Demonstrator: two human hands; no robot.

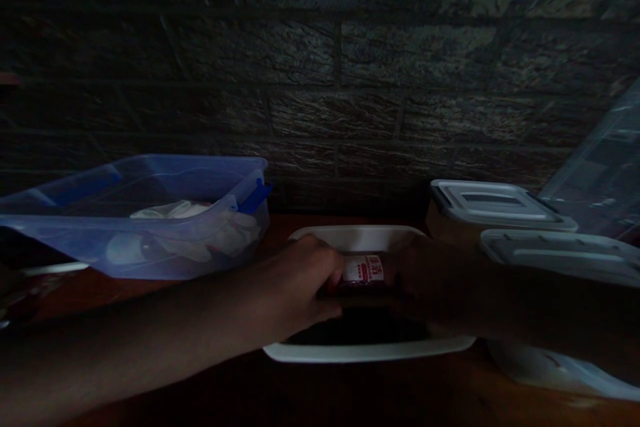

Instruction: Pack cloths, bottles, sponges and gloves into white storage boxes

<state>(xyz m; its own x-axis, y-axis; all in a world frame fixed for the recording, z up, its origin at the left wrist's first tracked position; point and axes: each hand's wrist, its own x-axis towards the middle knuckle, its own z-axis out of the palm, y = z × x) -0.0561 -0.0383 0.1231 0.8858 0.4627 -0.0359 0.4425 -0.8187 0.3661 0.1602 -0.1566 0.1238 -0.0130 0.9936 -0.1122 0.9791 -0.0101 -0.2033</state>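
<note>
Above the white tub (370, 352), a small dark bottle (364, 269) with a white label and red lettering lies on its side between my two hands. My left hand (309, 277) is closed around its left end, with the thumb below. My right hand (425, 273) is at the other end and looks closed on it too, though deep shadow blurs those fingers. The inside of the tub beneath the bottle is too dark to make out.
A clear blue bin (170, 247) with blue latches stands at left, holding white, cloth-like items (173, 210). Two lidded boxes (500, 203) (555, 247) are at right. A clear plastic sheet or panel (605, 160) leans at far right. A brick-patterned wall (320, 67) rises behind the wooden table (280, 393).
</note>
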